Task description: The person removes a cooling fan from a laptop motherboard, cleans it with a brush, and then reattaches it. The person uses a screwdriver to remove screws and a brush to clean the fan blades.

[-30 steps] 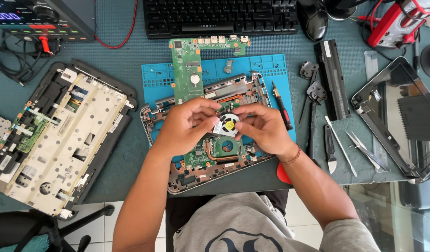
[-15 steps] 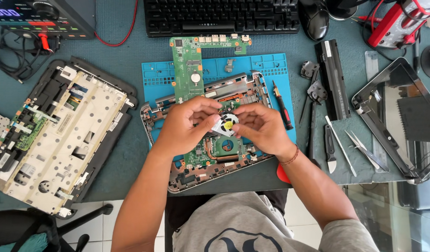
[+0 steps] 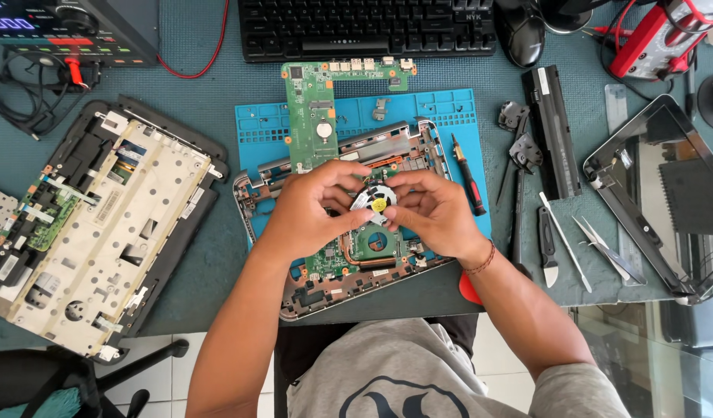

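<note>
Above blue mat (image 3: 465, 108), both hands' fingers (image 3: 348, 203) pinch cooling fan (image 3: 376, 200).

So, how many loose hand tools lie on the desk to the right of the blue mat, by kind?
Screwdriver: 1
Knife-like pry tool: 1
Thin white stick: 1
Tweezers: 1
Total: 4

Both hands' fingers (image 3: 348, 203) hide most of the small fan (image 3: 377, 200).
</note>
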